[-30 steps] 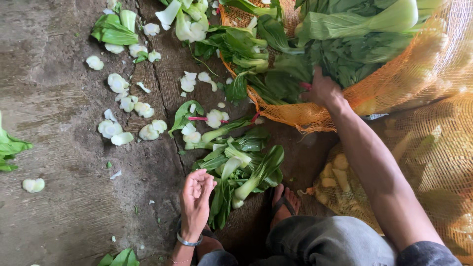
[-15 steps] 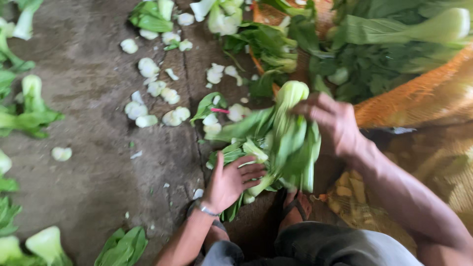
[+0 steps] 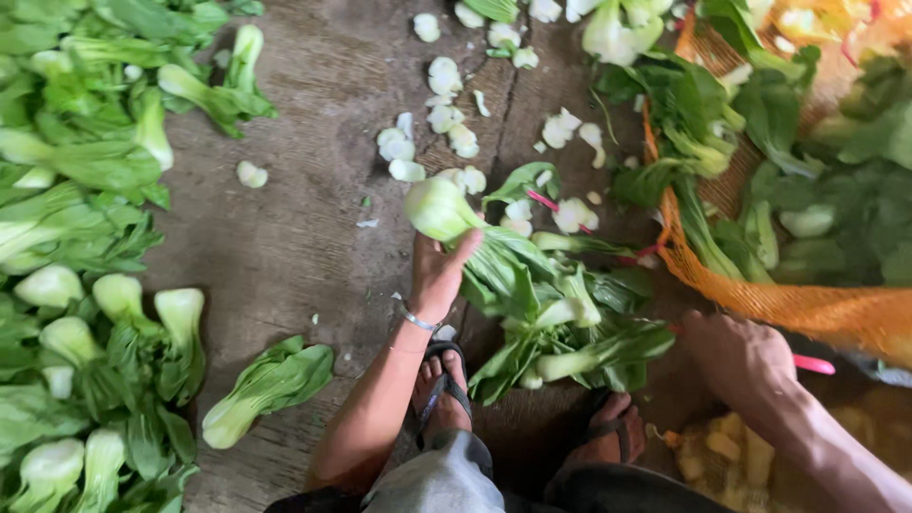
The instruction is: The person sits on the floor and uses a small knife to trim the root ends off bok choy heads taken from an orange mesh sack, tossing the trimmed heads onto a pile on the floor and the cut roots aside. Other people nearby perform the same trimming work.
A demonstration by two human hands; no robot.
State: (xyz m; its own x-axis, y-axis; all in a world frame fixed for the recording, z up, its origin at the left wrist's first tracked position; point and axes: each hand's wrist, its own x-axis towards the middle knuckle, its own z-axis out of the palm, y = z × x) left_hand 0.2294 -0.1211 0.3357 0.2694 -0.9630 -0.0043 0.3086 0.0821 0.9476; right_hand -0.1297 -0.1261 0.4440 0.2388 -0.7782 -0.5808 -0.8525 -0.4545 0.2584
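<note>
Nearest, feet: two sandalled feet (image 3: 446,380) planted on the rough ground (image 3: 313,218), knees at the bottom edge.
Right hand: right hand (image 3: 746,356) low at the right, fingers curled shut around a pink-handled tool (image 3: 812,364) whose tip juts out to the right; the blade end is hidden.
Left hand: left hand (image 3: 442,271), with a metal bracelet (image 3: 415,318) on the wrist, grips one bok choy (image 3: 446,214) near its pale base, thumb over the stalk, base pointing up and left, leaves trailing right.
Loose pile: more bok choy (image 3: 570,332) lying just right of the left hand, between both hands.
Left heap: trimmed bok choy heads (image 3: 95,285) along the left edge.
Farther: cut white stem ends (image 3: 446,119) scattered on the ground.
Farthest right: orange mesh sack (image 3: 788,304) holding leafy greens (image 3: 817,142).
</note>
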